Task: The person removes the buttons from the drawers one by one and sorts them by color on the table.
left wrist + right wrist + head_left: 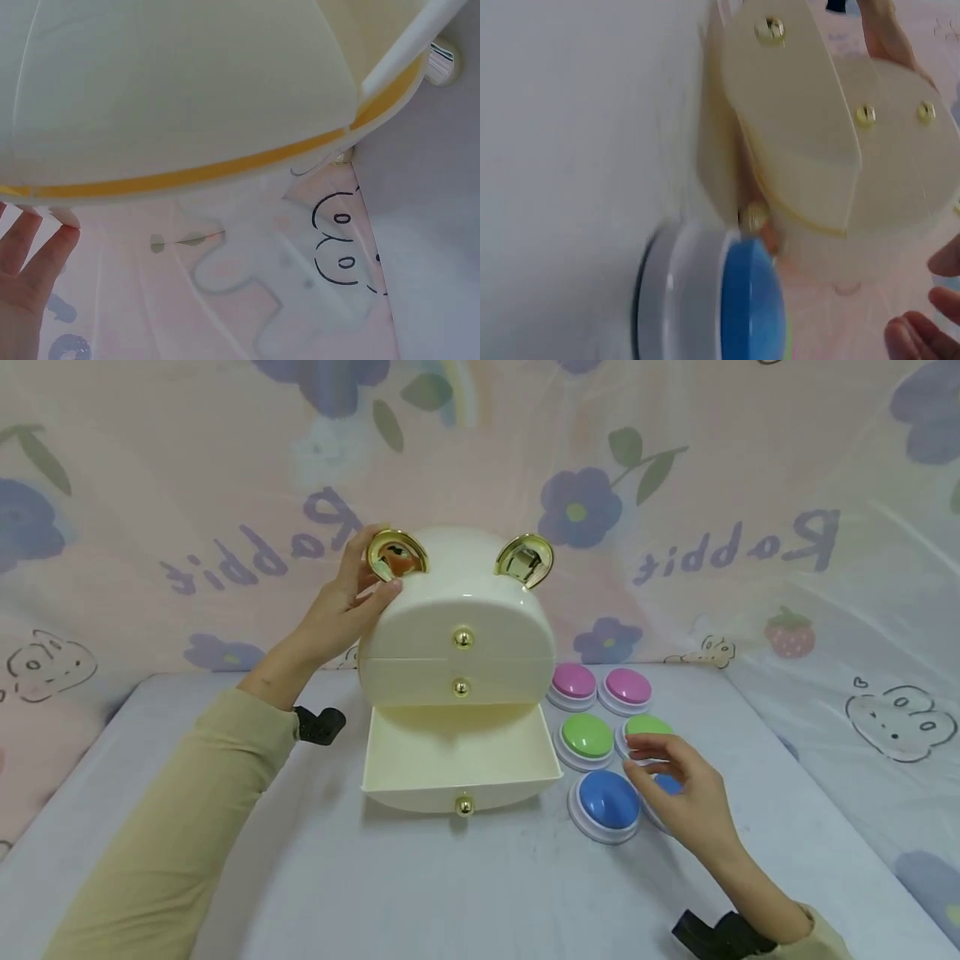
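A white rounded drawer box (457, 610) with gold ears and round gold knobs stands on the table. Its bottom drawer (459, 797) is pulled out, and the pale inside shows. My left hand (341, 606) holds the box by its left gold ear (397, 555), thumb in front and fingers behind. Over the right-hand buttons hovers my right hand (686, 789), fingers loosely bent and nothing between them. It partly covers a green button (648, 725) and a blue one (666, 782). Another blue button (609, 800) lies just left of it; in the right wrist view this blue button (754, 307) looks close.
Beside the box on the right, another green button (587, 735) and two pink buttons, a left one (573, 680) and a right one (627, 686), complete two columns. A white cloth covers the table (450, 893). Behind hangs a printed pink curtain (465, 468).
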Available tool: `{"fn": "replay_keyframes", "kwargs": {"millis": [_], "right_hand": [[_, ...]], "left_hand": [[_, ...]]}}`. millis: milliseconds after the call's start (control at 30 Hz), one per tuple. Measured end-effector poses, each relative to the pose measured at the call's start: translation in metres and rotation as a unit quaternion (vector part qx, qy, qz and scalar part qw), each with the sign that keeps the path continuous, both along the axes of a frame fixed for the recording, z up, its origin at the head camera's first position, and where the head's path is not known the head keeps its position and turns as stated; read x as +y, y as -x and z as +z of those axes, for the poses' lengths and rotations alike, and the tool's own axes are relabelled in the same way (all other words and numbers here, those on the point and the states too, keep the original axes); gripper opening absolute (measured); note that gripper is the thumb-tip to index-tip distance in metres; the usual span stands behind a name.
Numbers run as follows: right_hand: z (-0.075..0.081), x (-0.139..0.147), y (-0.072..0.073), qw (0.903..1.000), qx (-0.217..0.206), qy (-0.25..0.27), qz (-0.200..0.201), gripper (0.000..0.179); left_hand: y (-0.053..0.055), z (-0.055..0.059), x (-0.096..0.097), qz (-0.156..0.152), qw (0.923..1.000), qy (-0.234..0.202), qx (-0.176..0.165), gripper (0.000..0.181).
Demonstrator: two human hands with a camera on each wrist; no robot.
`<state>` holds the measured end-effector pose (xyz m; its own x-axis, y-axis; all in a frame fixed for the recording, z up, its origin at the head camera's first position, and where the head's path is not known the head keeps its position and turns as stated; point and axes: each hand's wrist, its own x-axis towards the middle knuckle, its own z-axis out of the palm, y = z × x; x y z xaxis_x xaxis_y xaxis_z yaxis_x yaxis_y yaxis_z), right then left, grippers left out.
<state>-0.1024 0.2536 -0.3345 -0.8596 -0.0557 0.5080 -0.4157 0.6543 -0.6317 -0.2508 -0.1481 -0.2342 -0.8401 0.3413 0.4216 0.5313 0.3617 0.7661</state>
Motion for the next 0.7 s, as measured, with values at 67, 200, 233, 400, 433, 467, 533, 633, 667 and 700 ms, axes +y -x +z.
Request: {"fn": "replay_keyframes", "kwargs": {"millis": [67, 200, 233, 400, 433, 467, 533, 633, 667, 700], "right_hand": [[0.000, -0.011, 0.001, 0.9992, 0.011, 0.026, 0.028, 0.029], [0.000, -0.028, 0.002, 0.9949, 0.015, 0.056, 0.083, 0.027], [0.000, -0.031, 0.003, 0.9934, 0.015, 0.061, 0.096, 0.026], [-0.002, -0.046, 0.003, 0.9853, 0.020, 0.098, 0.139, 0.029], [-0.003, -0.049, 0.003, 0.9834, 0.024, 0.105, 0.147, 0.031], [-0.004, -0.052, 0.003, 0.9808, 0.029, 0.113, 0.157, 0.032], [-0.007, -0.058, 0.003, 0.9752, 0.038, 0.122, 0.181, 0.034], [-0.011, -0.067, 0.005, 0.9671, 0.038, 0.123, 0.219, 0.034], [-0.012, -0.071, 0.005, 0.9648, 0.034, 0.120, 0.231, 0.034], [-0.013, -0.074, 0.005, 0.9631, 0.031, 0.114, 0.242, 0.033]], "left_hand": [[0.000, 0.000, 0.001, 0.001, 1.0000, 0.001, -0.002, 0.064], [-0.001, 0.000, 0.003, 0.002, 1.0000, 0.001, -0.003, 0.063], [-0.001, 0.000, 0.003, 0.001, 1.0000, 0.001, -0.004, 0.064], [-0.002, 0.000, 0.007, 0.000, 0.9999, -0.008, -0.010, 0.063], [-0.001, 0.000, 0.008, 0.001, 0.9999, -0.008, -0.013, 0.063], [-0.001, 0.000, 0.009, 0.000, 0.9999, -0.009, -0.014, 0.063], [-0.001, 0.000, 0.010, 0.000, 0.9998, -0.007, -0.017, 0.063], [-0.001, -0.001, 0.010, 0.000, 0.9998, -0.009, -0.018, 0.063], [-0.001, -0.001, 0.010, 0.001, 0.9998, -0.009, -0.018, 0.063], [-0.001, -0.001, 0.010, 0.001, 0.9998, -0.009, -0.018, 0.063]]}}
